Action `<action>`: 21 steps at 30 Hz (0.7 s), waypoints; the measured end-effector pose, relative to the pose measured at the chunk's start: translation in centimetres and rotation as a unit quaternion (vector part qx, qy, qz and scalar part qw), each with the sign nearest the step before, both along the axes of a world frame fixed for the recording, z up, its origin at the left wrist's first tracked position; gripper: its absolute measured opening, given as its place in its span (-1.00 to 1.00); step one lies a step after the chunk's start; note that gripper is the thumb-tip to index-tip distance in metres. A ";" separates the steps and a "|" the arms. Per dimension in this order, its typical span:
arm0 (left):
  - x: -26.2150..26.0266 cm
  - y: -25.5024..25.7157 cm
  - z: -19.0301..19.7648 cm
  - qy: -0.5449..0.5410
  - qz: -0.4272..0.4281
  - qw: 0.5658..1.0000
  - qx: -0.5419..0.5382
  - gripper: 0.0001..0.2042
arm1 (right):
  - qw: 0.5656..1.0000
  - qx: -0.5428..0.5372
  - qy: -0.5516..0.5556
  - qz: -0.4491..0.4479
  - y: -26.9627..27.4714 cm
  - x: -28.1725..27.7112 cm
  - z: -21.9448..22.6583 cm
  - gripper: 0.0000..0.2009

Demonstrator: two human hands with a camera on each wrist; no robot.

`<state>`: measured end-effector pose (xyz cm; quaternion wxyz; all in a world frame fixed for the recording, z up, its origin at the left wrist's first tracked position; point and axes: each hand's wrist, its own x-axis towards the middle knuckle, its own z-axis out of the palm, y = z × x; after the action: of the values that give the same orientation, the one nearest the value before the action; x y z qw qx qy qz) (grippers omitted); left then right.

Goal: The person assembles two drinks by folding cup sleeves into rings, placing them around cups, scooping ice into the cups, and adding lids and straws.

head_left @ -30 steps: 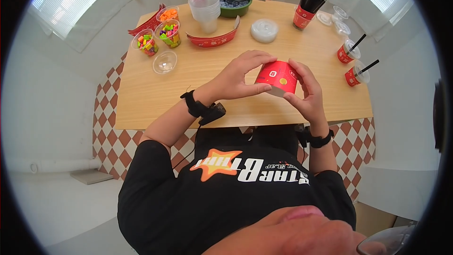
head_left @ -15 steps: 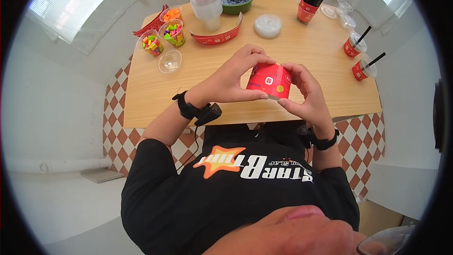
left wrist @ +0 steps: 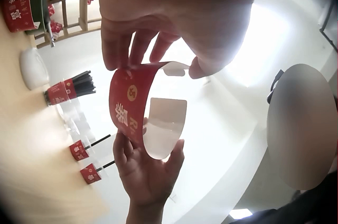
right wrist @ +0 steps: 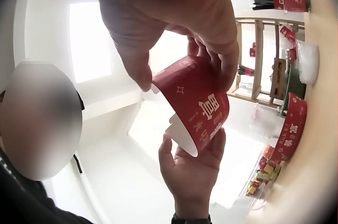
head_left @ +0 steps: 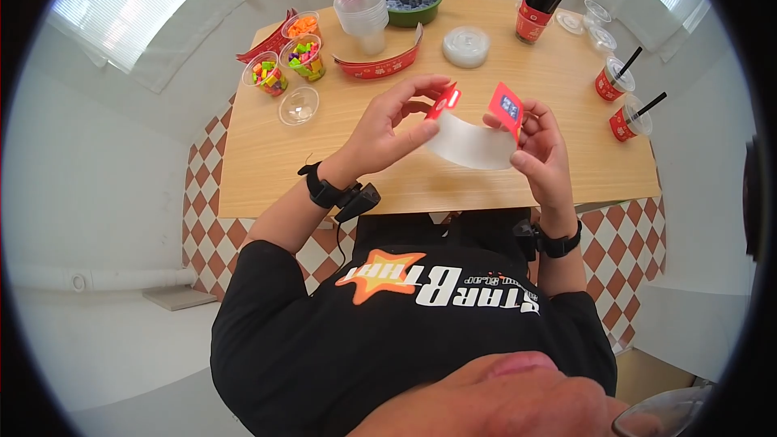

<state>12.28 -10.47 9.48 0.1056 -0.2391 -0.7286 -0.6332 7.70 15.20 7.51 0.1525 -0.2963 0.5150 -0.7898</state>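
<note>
A red printed paper cup sleeve (head_left: 473, 147) is held above the table, bent into an open curve with its white inside toward me. My left hand (head_left: 390, 128) pinches one end between thumb and fingers. Its other end is pinched by my right hand (head_left: 544, 150). A gap separates the two ends. In the left wrist view the sleeve (left wrist: 127, 105) curves down from the left fingers to the right hand (left wrist: 147, 174) below. Gold and white print covers the red outside of the sleeve (right wrist: 198, 102) in the right wrist view.
Stacked clear cups (head_left: 361, 16) stand behind a stack of curved red sleeves (head_left: 379, 65). Colourful pieces fill cups (head_left: 303, 58) at left. Stacked lids (head_left: 466, 48), a cup of black straws (head_left: 531, 24) and two sleeved cups with straws (head_left: 625, 124) lie toward the right. A loose lid (head_left: 299, 106) is nearer.
The sleeve has gone from a closed, cup-like ring to an open curve, its ends drawn apart. Both hands still hold it, and the right hand has shifted slightly right.
</note>
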 end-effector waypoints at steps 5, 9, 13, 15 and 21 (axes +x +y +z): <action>-0.5 -0.9 -0.6 0.035 0.172 0.982 -0.072 -0.71 | 0.997 -0.062 -0.037 -0.018 -0.5 -0.3 -1.3 -0.29; -1.3 -1.2 -1.7 -0.014 0.219 0.974 -0.055 -0.79 | 0.999 -0.038 -0.025 -0.027 -1.1 0.2 -1.8 -0.23; -1.7 -1.8 -2.6 -0.024 0.218 0.974 -0.056 -0.83 | 0.999 0.000 -0.002 -0.045 -2.1 1.2 -1.2 -0.21; -1.9 -2.0 -2.8 -0.008 0.231 0.970 -0.075 -0.84 | 0.997 0.033 0.046 -0.058 -2.5 1.4 -1.3 -0.21; -2.3 -2.3 -3.5 -0.006 0.246 0.966 -0.076 -0.83 | 0.978 0.125 0.148 -0.077 -2.7 1.6 -1.9 -0.21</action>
<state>9.95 -12.77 6.00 0.2350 -0.0565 -0.8117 -0.5316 9.26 12.47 5.63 0.0485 -0.3481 0.6478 -0.6759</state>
